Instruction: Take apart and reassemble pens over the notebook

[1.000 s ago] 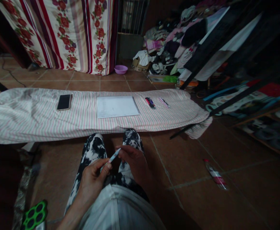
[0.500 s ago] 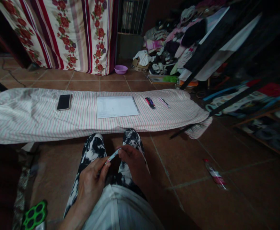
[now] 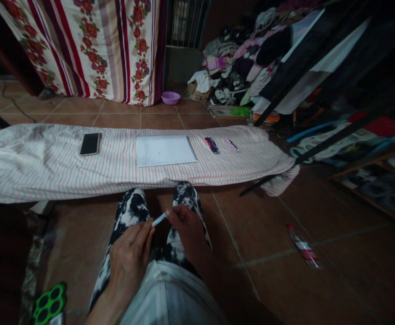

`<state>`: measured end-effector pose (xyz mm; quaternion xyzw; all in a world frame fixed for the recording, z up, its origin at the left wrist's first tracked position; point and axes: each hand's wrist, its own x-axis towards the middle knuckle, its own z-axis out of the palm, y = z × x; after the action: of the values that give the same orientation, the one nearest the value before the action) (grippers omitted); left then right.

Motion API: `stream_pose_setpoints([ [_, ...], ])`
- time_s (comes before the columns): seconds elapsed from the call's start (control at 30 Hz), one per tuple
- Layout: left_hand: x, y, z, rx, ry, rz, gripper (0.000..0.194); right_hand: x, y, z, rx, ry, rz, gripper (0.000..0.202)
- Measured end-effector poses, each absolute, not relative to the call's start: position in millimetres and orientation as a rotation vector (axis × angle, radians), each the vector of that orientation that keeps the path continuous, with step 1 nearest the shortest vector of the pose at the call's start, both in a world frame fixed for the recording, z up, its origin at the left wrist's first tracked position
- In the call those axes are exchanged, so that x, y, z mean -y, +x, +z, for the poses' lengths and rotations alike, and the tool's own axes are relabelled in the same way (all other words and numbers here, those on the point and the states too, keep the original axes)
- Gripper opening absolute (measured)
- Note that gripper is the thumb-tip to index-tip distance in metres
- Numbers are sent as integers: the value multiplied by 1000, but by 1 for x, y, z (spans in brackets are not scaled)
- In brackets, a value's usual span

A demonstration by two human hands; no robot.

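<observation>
A slim light-blue pen (image 3: 159, 220) is held between my two hands above my knees; its ends are covered by fingers. My left hand (image 3: 131, 250) is closed round its near end, the thumb partly hidden. My right hand (image 3: 189, 231) pinches the far end between thumb and fingers. Beyond my knees, a white spiral notebook (image 3: 166, 151) lies open on the bench covered by a striped cloth (image 3: 116, 174). Several dark and red pens (image 3: 211, 145) lie to the right of the notebook, with a pink-and-white pen (image 3: 231, 145) beside them.
A phone (image 3: 90, 144) lies on the cloth at the left. On the tiled floor are a bottle with a red cap (image 3: 304, 247) at the right and a green object with round holes (image 3: 50, 303) at lower left. Behind stand a purple basin (image 3: 170, 98) and a clothes heap (image 3: 241, 63).
My left hand has turned slightly, its fingers now covering more of the thumb and the pen's near end. My right hand has barely moved. Things on the bench stay where they were.
</observation>
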<state>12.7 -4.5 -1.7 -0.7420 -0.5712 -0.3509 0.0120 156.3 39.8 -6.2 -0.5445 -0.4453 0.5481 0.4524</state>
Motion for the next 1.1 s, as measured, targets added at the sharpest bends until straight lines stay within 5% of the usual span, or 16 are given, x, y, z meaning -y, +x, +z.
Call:
stream_pose_setpoints([
  [0.43, 2, 13, -7, 2350, -2491, -1396, 27, -40, 158, 6, 1021, -1297, 1446, 23],
  [1.1, 3, 13, -7, 2071, -2458, -1200, 24, -43, 157, 1, 1021, -1294, 1474, 23],
])
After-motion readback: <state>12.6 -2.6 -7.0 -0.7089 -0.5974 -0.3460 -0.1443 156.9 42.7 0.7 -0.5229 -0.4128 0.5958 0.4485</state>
